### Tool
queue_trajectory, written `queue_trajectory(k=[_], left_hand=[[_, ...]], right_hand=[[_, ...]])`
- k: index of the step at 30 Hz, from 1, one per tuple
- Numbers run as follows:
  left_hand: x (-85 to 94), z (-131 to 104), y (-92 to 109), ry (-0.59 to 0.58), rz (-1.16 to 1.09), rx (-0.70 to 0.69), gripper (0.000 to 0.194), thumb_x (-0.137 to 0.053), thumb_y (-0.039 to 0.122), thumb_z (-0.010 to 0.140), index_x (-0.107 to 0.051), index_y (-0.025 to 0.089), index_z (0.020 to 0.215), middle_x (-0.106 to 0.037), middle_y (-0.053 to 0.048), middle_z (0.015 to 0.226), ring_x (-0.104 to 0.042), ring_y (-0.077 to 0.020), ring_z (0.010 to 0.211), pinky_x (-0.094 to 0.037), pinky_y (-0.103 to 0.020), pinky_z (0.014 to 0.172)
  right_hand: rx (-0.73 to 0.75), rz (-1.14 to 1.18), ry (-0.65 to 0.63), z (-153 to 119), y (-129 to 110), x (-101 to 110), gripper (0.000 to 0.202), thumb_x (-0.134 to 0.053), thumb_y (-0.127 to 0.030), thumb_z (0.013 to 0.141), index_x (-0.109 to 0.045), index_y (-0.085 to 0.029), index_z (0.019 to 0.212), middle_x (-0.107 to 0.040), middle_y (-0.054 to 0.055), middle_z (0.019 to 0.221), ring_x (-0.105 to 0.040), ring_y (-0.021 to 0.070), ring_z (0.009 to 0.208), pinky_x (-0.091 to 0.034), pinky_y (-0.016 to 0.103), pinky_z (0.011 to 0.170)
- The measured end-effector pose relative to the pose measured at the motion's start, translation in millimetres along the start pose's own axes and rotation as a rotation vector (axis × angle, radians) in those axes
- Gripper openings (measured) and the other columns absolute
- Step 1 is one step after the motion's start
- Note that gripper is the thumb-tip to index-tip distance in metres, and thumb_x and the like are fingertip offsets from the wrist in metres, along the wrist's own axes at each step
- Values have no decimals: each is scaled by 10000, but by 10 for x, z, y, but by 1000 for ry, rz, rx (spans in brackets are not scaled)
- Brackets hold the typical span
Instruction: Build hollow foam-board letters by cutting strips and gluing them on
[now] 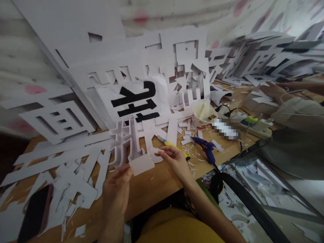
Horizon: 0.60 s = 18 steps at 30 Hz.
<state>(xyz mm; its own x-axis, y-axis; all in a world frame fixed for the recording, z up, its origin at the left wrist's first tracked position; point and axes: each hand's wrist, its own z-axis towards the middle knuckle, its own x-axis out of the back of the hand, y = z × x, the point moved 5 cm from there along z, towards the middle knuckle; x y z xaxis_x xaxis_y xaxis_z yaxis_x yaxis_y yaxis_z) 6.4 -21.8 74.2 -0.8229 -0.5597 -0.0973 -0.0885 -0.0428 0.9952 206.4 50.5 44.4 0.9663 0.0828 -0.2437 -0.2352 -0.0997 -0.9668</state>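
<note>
Spotted cloth [164, 17] backs the cluttered table [149, 192] beneath a held card [141, 164].

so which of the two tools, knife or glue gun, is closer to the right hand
The yellow knife: the right hand partly covers it in this view. The blue glue gun lies apart, farther to the right.

Near six o'clock, your right hand [175, 160] partly hides a small white scrap [159, 151]; at eight, the bottom edge crops a black, reddish-cased smartphone [34, 216]. At three, a pale oblong object [225, 129] is pixelated and a co-worker's greyish garment [298, 116] runs out of frame.
</note>
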Motion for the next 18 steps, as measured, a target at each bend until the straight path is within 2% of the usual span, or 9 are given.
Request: queue_trajectory(k=[4,8,12,15,18], left_hand=[[-39,0,16,-60,12,49,110,-767,284,653,-757,191,711,-769,-57,723,-732,-196,701,-626,-333,703],[-21,-9,37,-63,65,18,113,-772,276,639,-709,188,607,-722,-25,671,-692,-157,653,-597,-281,648],[12,-75,146,30,179,-110,120,-773,273,700,-692,203,644,-708,-6,747,-682,-164,749,-580,-298,718],[-37,-130,273,50,262,-268,136,-751,265,757,-670,211,662,-686,9,758,-659,-158,747,-558,-302,725],[-109,-168,381,60,307,-394,150,-732,230,783,-643,217,663,-667,25,746,-635,-143,725,-530,-283,703]], right_hand=[[-86,75,-51,12,-18,-117,356,-804,-500,705,-668,-216,872,-783,38,763,-755,223,743,-570,344,719],[-3,138,40,-6,-203,-91,310,-800,-477,732,-651,-226,838,-779,28,760,-752,208,779,-563,334,757],[127,80,122,-136,-350,-14,256,-806,-438,757,-665,-242,843,-775,23,800,-745,216,781,-560,328,703],[226,30,163,-257,-378,-9,220,-817,-387,760,-655,-240,785,-747,12,778,-716,201,749,-547,324,690],[329,-6,117,-342,-389,-99,200,-805,-335,783,-633,-237,756,-732,13,813,-693,201,806,-536,351,766]])
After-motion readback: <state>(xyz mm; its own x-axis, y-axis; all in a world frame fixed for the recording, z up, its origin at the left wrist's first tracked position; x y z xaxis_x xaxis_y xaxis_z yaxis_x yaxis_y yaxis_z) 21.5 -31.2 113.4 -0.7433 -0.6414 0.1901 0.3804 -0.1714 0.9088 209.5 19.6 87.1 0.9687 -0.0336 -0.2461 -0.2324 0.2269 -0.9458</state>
